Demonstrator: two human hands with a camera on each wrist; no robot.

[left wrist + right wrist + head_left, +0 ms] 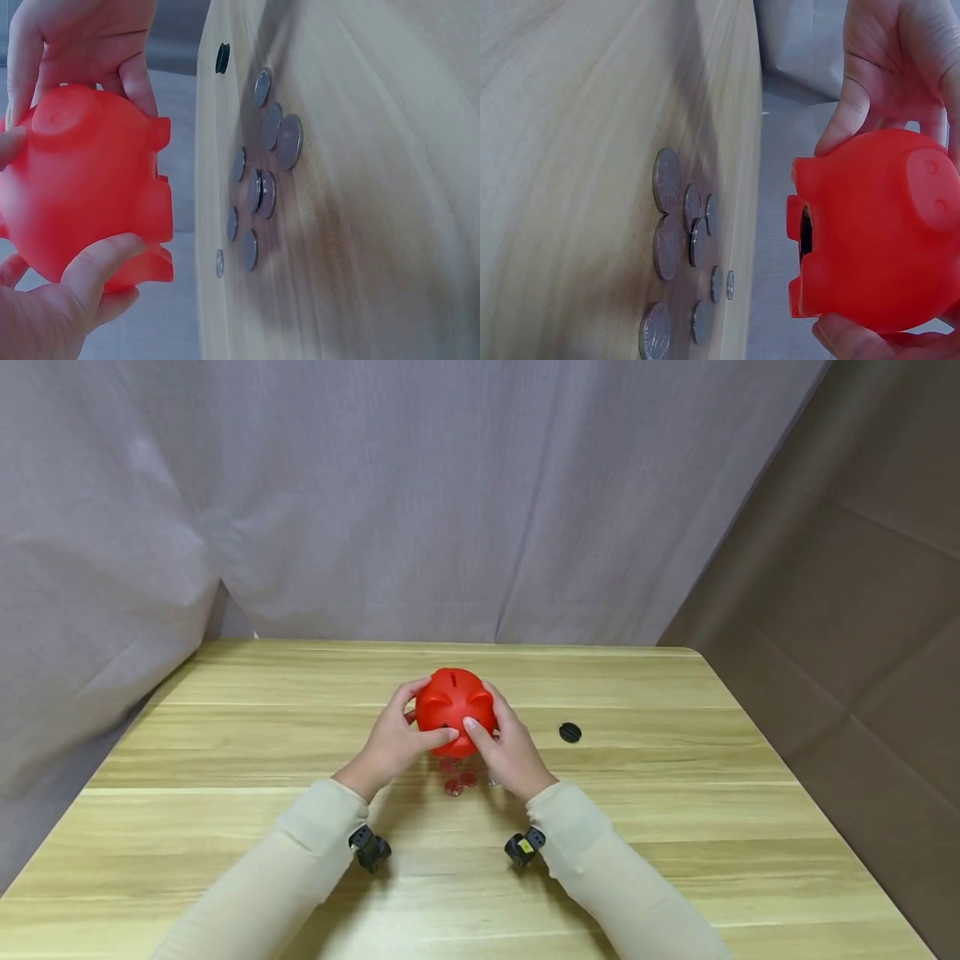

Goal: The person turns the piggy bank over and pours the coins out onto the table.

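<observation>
red hollow plastic, the piggy bank [454, 710] hung above the coins [467, 777] mid-tabletop, left hand [396, 745] and right hand [510, 747] cupping its flanks; probably light, stiff and slick, best gripped there.

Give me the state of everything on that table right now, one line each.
Piggy bank: lifted off the table, bottom hole open.
Left hand: gripping the piggy bank.
Right hand: gripping the piggy bank.
Coins: loose on the table under the bank.
Black plug: lying apart on the table.
</observation>
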